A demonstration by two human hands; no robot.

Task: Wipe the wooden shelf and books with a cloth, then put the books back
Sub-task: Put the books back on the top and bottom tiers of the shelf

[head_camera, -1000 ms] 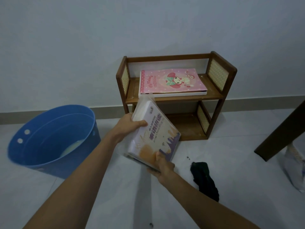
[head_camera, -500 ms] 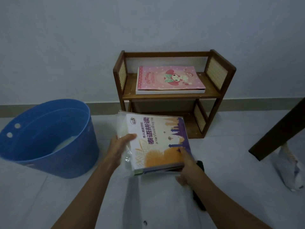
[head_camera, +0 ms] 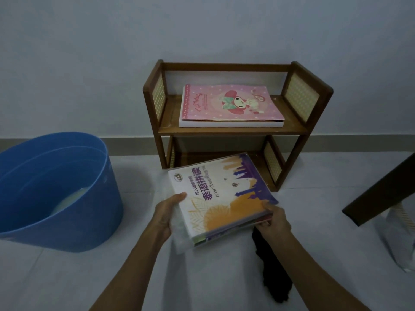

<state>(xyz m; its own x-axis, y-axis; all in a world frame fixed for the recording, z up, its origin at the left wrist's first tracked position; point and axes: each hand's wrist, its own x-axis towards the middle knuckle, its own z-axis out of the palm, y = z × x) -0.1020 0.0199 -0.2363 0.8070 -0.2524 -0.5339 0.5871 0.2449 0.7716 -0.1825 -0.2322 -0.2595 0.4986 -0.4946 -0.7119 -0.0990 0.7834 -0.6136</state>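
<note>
Book [head_camera: 221, 196] gripped between left hand [head_camera: 165, 215], right hand [head_camera: 275, 221] fingers.

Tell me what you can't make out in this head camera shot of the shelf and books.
- Black cloth: partly hidden by the right hand and forearm.
- Lower shelf board: mostly covered by the held book; contents unknown.
- Left hand fingers: under the book.
- Blue tub: cut by the left edge.
- White bag: cut by the right edge.
- Pink book: small print unreadable.
</note>
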